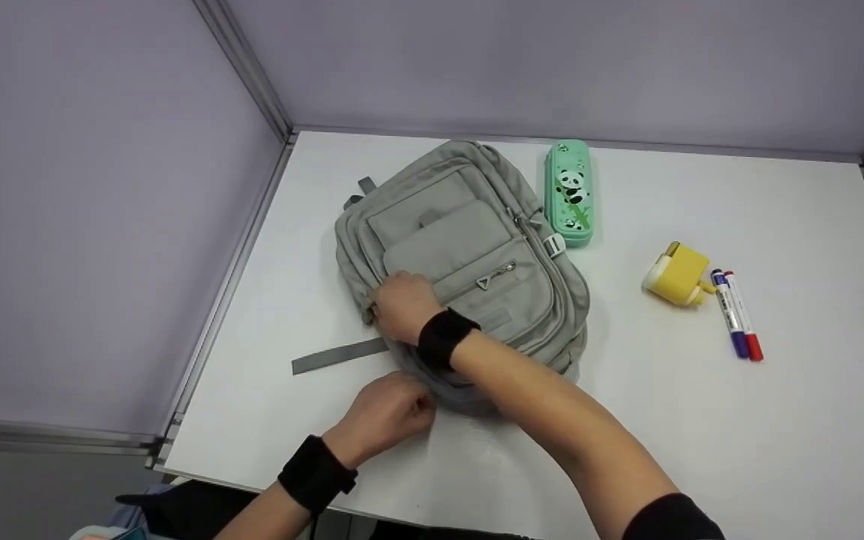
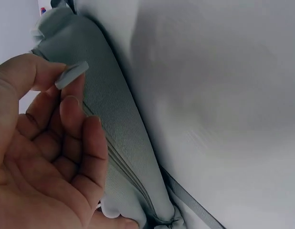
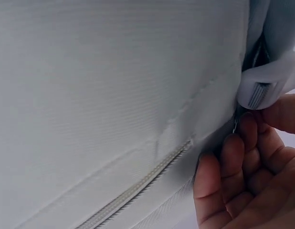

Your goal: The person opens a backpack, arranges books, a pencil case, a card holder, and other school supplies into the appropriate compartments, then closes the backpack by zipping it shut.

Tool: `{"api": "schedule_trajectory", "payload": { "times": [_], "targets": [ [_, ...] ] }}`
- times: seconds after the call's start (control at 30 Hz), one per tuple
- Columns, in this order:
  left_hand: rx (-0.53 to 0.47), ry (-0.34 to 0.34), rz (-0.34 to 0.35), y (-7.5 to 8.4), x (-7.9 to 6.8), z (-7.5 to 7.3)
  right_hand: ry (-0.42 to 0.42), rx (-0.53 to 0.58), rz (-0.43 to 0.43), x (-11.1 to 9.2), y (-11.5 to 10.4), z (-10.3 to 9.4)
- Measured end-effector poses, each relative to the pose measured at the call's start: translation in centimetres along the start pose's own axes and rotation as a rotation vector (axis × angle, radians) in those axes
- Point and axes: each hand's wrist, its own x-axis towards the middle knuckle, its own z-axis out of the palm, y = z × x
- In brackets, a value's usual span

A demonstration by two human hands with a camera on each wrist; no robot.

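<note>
Bag work prob midway: L hand pinches small tab, R hand bag's side; pencil case, markers lie outside.

On the table, we see a backpack, a pencil case by its rear right side and, farther right, a gadget left of two markers.

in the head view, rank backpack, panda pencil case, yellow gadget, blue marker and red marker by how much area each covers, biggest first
1. Grey backpack
2. Green panda pencil case
3. Yellow gadget
4. Blue marker and red marker: they look alike, so unranked
</note>
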Motion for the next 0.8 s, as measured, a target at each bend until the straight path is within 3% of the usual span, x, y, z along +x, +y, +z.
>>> {"api": "schedule_trajectory", "payload": {
  "times": [0.2,0.33,0.47,0.63,0.8],
  "targets": [
    [-0.139,-0.056,-0.137,-0.4,-0.2,-0.7,0.037,0.06,-0.13,-3.1,1.1,-1.4],
    [-0.209,-0.06,-0.231,-0.9,-0.4,-1.3,0.076,0.077,-0.272,-7.0,1.6,-2.7],
    [-0.303,-0.059,-0.266,-1.1,-0.5,-1.8,0.113,0.067,-0.384,-11.1,1.8,-2.4],
    [-0.445,-0.125,-0.284,-1.1,-0.3,-2.0,0.209,0.021,-0.395,-14.1,1.5,-0.4],
    [-0.543,-0.22,-0.299,-1.3,-0.1,-2.1,0.313,-0.009,-0.361,-14.7,1.3,1.0]
  ]
}}
